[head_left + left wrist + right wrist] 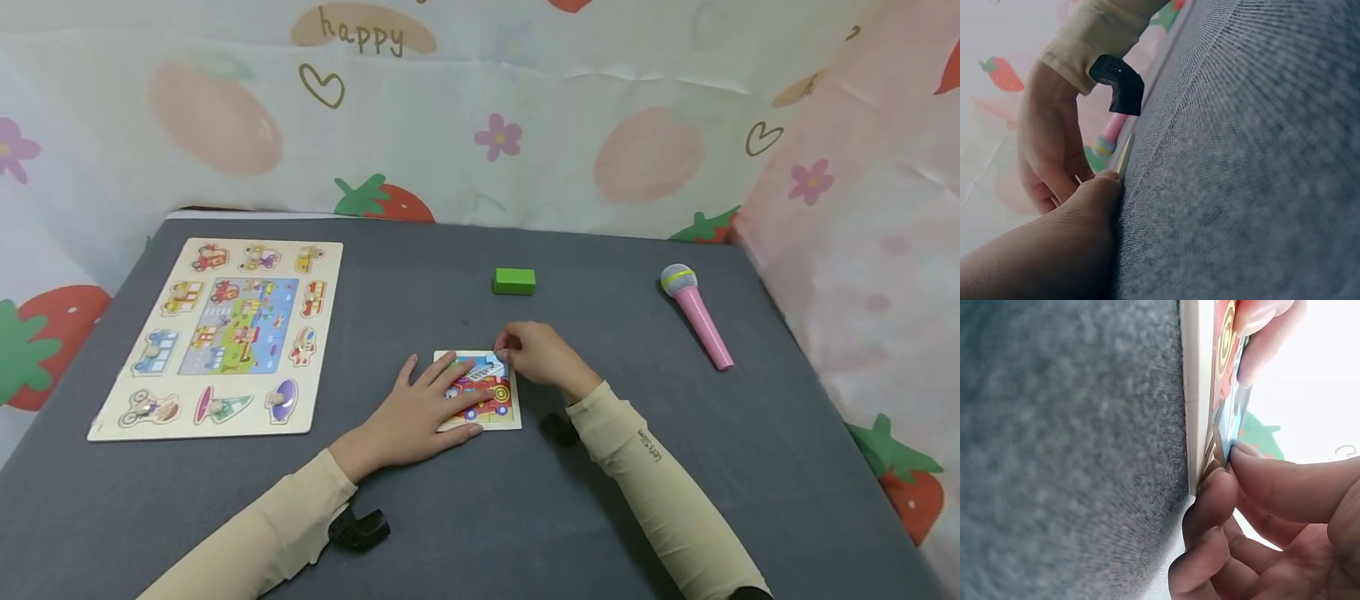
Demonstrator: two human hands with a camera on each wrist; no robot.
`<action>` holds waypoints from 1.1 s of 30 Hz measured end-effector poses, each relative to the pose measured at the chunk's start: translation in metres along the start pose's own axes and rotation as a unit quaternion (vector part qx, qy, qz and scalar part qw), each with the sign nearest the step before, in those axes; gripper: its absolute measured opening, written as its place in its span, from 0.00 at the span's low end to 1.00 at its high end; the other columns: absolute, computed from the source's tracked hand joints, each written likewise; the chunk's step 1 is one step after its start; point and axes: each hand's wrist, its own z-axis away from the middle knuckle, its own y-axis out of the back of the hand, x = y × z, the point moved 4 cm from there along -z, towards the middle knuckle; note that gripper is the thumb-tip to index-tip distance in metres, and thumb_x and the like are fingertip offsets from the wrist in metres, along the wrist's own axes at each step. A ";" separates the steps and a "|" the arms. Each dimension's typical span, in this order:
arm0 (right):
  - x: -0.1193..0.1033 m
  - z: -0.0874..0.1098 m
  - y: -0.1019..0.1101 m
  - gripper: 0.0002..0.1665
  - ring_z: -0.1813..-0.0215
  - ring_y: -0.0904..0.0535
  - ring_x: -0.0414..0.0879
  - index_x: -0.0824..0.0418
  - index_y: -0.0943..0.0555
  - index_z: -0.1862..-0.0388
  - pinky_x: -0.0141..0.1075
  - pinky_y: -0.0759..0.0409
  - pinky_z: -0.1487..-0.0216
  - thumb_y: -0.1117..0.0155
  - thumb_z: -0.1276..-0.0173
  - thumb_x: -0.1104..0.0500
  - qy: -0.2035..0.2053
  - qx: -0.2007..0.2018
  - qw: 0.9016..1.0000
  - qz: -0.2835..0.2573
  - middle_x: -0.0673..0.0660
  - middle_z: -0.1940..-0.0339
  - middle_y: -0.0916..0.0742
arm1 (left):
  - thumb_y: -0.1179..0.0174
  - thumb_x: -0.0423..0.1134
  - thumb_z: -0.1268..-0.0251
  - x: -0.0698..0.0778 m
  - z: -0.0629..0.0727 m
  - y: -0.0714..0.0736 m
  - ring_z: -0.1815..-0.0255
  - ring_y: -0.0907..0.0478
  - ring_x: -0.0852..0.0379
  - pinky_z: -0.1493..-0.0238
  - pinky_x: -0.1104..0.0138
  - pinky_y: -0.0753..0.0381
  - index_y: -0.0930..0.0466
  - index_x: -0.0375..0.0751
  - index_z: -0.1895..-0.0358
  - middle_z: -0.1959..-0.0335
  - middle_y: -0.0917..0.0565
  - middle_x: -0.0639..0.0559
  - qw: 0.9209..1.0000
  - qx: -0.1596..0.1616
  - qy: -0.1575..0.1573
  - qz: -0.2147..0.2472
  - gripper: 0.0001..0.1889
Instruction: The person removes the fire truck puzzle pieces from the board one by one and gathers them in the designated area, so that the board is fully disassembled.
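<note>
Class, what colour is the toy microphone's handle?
The microphone's handle is pink; it shows best in the head view.

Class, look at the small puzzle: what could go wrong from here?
The right grip pinches a piece by its edge, so that piece might slip free. The left grip lies spread across the small puzzle, so it might pin that piece down or nudge others out of place.

Head view evenly lit, fairly crisp — soft shadow left of right sleeve (667, 492). Left wrist dimmer, bluish; near table surface (1254, 200) blurred. Right wrist — backdrop (1316, 375) blown out white, near table surface out of focus.
</note>
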 end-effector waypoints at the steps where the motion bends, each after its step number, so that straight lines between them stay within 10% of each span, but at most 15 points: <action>1: 0.000 0.000 0.000 0.07 0.68 0.25 0.45 0.60 0.18 0.61 0.36 0.27 0.66 0.43 0.28 0.59 -0.002 -0.001 1.000 -0.002 0.55 0.66 0.16 | 0.55 0.65 0.32 0.000 0.000 -0.001 0.23 0.53 0.48 0.32 0.36 0.57 0.34 0.69 0.31 0.25 0.42 0.52 1.000 0.000 0.000 -0.001 0.27; 13: 0.004 0.004 0.015 0.09 0.64 0.24 0.46 0.60 0.17 0.60 0.37 0.26 0.63 0.42 0.29 0.58 -0.049 -0.003 0.997 -0.056 0.55 0.63 0.16 | 0.53 0.64 0.32 0.000 0.001 0.002 0.23 0.53 0.47 0.32 0.36 0.57 0.33 0.68 0.32 0.25 0.40 0.51 1.000 -0.001 0.005 0.009 0.27; 33: 0.126 0.047 0.080 0.09 0.66 0.29 0.45 0.66 0.21 0.59 0.34 0.29 0.65 0.42 0.29 0.60 -0.042 -0.052 0.994 -0.085 0.55 0.68 0.21 | 0.55 0.65 0.32 -0.002 0.000 -0.002 0.22 0.54 0.49 0.31 0.37 0.59 0.36 0.70 0.30 0.24 0.43 0.53 1.000 -0.002 0.000 0.005 0.27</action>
